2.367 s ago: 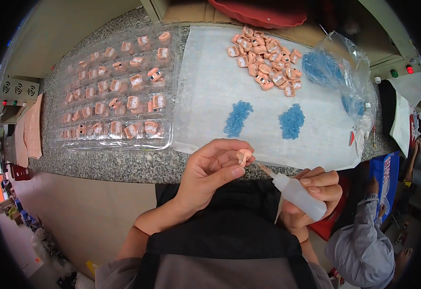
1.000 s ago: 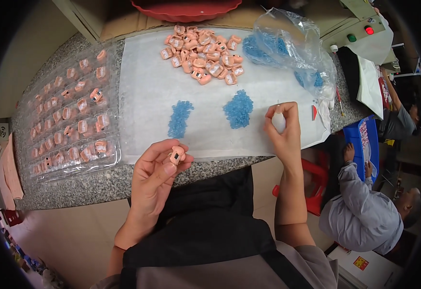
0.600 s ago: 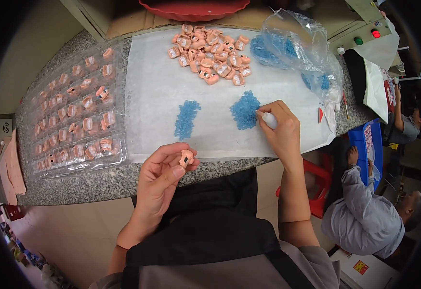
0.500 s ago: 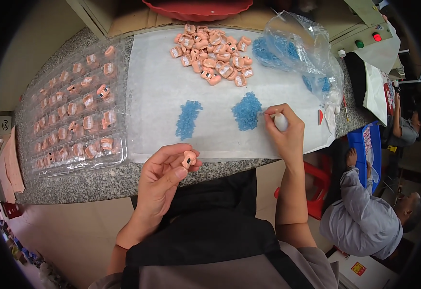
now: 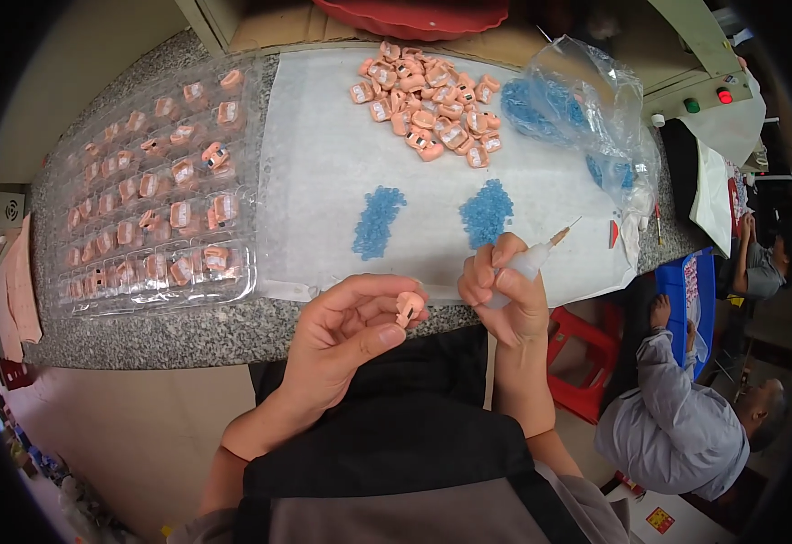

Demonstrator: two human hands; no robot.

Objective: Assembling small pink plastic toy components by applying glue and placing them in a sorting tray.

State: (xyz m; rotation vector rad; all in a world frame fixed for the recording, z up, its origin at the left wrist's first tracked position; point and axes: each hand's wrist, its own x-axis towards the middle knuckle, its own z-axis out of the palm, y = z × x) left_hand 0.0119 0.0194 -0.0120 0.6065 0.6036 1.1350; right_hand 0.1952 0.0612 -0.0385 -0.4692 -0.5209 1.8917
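On the left of my remote view, a clear plastic tray with many compartments point(image 5: 247, 272) lies on a grey speckled stone counter point(image 5: 188, 331), pale pink moulded pieces sitting in rows inside it. Next I see a broad white paper sheet point(image 5: 314, 163), and before its near edge the bare left hand point(image 5: 342, 340). Its thumb and fingers are closed in a light pinch on one small pale pink moulded piece with a dark rectangular patch point(image 5: 409, 306), which shows over the counter's near edge. Beyond, on the sheet, lies a narrow patch of translucent blue beads point(image 5: 379, 222); farther back is a heap of loose pink pieces point(image 5: 437, 100), and then a second blue bead patch point(image 5: 487, 213). Just below that, I have the bare right hand point(image 5: 514, 290), fingers curled round a translucent white squeeze bottle point(image 5: 530, 261), whose thin needle tip points up and right, away from the piece. Farther right sit a crumpled clear plastic bag with blue beads point(image 5: 595, 100), a red plastic stool point(image 5: 582, 363) and a co-worker's grey sleeve point(image 5: 668, 372).
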